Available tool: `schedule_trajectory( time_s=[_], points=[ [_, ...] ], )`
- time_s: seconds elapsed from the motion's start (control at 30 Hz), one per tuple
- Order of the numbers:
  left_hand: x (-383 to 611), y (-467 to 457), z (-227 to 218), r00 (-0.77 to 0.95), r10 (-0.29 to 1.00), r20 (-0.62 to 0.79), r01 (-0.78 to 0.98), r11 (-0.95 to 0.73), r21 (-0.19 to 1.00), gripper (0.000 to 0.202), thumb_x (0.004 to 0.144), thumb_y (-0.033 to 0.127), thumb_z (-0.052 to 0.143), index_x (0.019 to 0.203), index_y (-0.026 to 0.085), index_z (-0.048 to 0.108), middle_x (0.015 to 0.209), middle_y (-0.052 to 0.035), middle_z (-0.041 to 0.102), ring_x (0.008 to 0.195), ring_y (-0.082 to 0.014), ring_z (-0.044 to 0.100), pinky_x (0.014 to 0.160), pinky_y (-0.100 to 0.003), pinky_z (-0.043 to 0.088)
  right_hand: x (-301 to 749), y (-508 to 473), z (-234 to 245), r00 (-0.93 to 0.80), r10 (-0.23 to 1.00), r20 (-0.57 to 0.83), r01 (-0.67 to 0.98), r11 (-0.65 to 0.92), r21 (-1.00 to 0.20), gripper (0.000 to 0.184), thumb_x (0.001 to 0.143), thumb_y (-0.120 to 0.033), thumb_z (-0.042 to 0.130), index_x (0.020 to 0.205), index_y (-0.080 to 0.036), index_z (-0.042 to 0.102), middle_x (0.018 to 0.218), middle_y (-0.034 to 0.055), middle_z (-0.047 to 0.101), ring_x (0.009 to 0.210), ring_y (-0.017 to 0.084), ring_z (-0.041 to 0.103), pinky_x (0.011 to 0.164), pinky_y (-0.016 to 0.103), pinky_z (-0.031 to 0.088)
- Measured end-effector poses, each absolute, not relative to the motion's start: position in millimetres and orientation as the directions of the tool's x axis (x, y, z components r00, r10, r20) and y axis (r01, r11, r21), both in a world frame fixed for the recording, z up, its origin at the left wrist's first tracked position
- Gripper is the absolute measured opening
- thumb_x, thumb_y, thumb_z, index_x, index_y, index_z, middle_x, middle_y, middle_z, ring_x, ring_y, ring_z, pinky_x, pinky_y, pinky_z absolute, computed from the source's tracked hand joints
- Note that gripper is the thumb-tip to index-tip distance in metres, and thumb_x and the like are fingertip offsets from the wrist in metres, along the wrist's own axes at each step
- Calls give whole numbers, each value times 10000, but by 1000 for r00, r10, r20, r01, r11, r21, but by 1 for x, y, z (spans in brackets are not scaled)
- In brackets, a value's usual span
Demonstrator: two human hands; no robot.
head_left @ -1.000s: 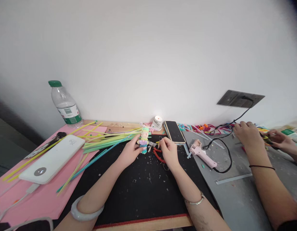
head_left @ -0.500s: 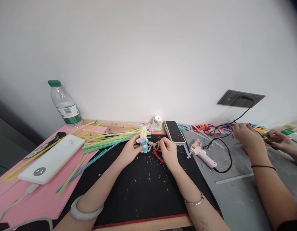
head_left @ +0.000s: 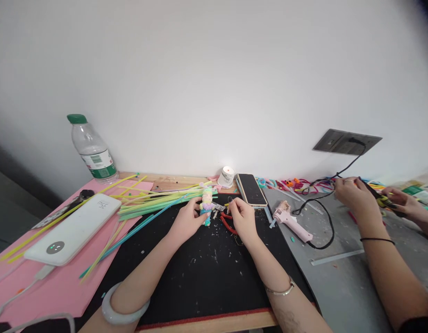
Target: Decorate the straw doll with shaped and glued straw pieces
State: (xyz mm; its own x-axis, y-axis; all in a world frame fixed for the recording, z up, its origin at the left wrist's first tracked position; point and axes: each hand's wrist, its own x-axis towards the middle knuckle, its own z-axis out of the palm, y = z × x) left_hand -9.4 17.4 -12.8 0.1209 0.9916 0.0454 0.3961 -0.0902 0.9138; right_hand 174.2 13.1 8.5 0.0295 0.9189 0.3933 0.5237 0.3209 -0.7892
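My left hand [head_left: 187,221] grips a small fuzzy doll [head_left: 207,203] in pastel colours, with a cream upper part, a lilac middle and a blue-green lower part. It stands upright between my thumb and fingers. Close by on the right, my right hand [head_left: 242,217] is closed in a pinch above the black mat [head_left: 214,273]. Whatever sits between those fingertips is too small to name. Red-handled pliers [head_left: 228,224] lie on the mat beside and partly under my right hand, their metal jaws pointing toward the doll.
Pipe cleaners [head_left: 154,206] in yellow, green and blue spread to the left, near a white power bank [head_left: 75,229] and a bottle [head_left: 94,148]. A paper cup [head_left: 226,177], phone [head_left: 251,189] and pink glue gun [head_left: 292,224] stand or lie rightward. Another person's hands [head_left: 359,196] hold yellow-and-black pliers [head_left: 383,201].
My left hand has turned the doll slightly and lowered it a little, so more of its front shows. My right hand has barely moved. The other person's pliers show more.
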Motion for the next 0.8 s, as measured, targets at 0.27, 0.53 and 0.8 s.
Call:
schedule_trajectory(
  time_s=[0.27, 0.53, 0.8],
  points=[
    [-11, 18, -13, 127, 992, 27, 447, -81, 891, 441, 762, 321, 564, 1181, 208, 486, 991, -44, 670, 628, -143, 548, 609, -273, 426, 174, 15, 6, 65, 920, 387, 483, 310, -819, 221, 868, -299, 449, 678, -190, 481, 560, -44, 427, 500, 107, 382, 490, 231, 280],
    [-9, 16, -5, 65, 996, 63, 542, -88, 836, 445, 768, 376, 559, 1164, 178, 512, 955, -54, 652, 578, -133, 548, 601, -273, 435, 174, 16, 4, 78, 922, 378, 468, 301, -831, 147, 848, -283, 462, 749, -190, 518, 583, -37, 454, 500, 114, 394, 489, 235, 289],
    [-21, 15, 4, -98, 965, 245, 567, -149, 810, 291, 889, 368, 363, 972, 199, 586, 863, -42, 673, 582, -153, 571, 612, -276, 420, 176, 15, 6, 121, 900, 418, 519, 301, -800, 248, 885, -304, 418, 658, -204, 425, 584, -33, 436, 550, 126, 403, 537, 240, 312]
  ],
)
